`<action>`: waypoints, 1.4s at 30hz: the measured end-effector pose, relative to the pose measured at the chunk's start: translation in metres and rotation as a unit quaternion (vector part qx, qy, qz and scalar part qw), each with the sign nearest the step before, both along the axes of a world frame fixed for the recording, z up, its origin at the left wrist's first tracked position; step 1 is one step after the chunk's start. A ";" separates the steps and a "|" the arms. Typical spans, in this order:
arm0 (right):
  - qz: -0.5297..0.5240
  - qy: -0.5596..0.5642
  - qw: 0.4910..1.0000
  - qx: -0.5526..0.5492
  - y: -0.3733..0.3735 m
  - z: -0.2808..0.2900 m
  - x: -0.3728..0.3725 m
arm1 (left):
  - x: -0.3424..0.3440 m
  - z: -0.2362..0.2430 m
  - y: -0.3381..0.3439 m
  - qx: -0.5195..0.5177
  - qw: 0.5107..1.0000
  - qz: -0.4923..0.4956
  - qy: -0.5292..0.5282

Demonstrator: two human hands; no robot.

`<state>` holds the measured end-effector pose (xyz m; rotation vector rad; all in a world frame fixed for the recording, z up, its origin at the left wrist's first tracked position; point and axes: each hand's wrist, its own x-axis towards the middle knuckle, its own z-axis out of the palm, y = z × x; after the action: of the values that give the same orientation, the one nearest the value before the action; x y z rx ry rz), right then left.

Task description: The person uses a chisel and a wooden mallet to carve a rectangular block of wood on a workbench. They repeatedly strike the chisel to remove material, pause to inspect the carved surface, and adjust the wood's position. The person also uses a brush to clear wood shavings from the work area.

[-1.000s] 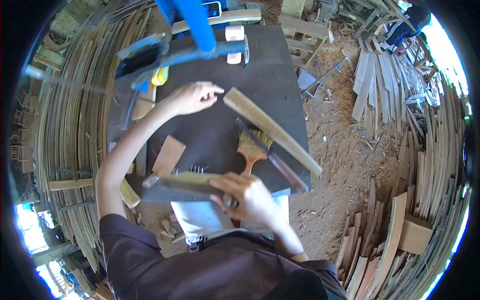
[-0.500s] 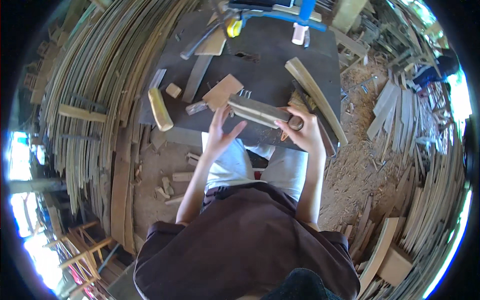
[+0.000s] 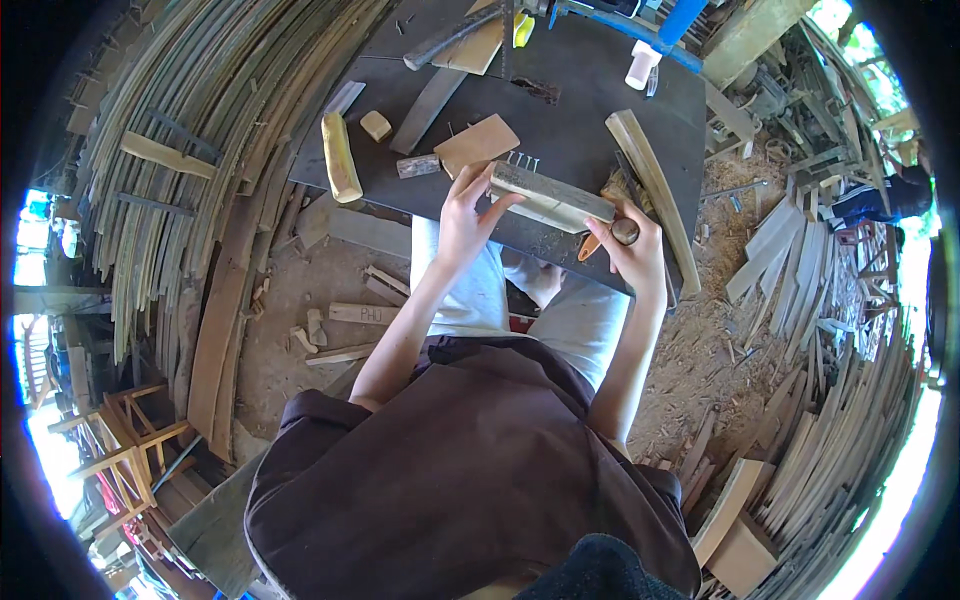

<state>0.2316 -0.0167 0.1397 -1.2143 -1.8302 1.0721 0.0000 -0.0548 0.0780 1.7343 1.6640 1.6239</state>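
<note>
Over the front edge of the dark table (image 3: 570, 120) I hold a short, thick wooden block (image 3: 550, 197) with a grey-brown upper face and a paler side. My left hand (image 3: 468, 222) is closed on its left end, the thumb along the near side. My right hand (image 3: 637, 252) grips the right end, where a round brown wooden end (image 3: 625, 231) shows between the fingers; whether it belongs to the block I cannot tell. An orange piece (image 3: 588, 246) shows just below the right fingers. Several nails (image 3: 523, 160) lie beyond the block, beside a thin brown board (image 3: 478, 145).
A long wooden bar (image 3: 655, 195) lies along the table's right side. Left are a yellowish block (image 3: 341, 160), a small cube (image 3: 376, 126) and a hammer-like tool (image 3: 450, 40). A blue metal frame (image 3: 630, 28) and white container (image 3: 642, 65) stand at the back. Stacked planks (image 3: 220, 130) flank the left.
The view has shifted, so the table appears higher and further right. Both hands still hold the block, which is tilted slightly more, showing more of its pale side.
</note>
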 end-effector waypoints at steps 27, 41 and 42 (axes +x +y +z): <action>-0.115 0.347 0.896 0.252 -0.050 0.043 0.032 | 0.029 0.021 0.007 -0.067 0.957 -0.151 -0.239; -0.109 0.276 0.919 0.260 -0.061 0.034 0.039 | -0.036 -0.046 -0.017 -0.098 0.782 -0.038 -0.614; -0.105 0.268 0.923 0.255 -0.061 0.033 0.038 | -0.037 -0.047 -0.020 -0.102 0.781 -0.049 -0.614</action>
<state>0.2700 -0.0775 0.1726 -0.6931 -1.3866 0.6548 -0.0368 -0.0752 0.0311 0.3303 0.9509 1.7521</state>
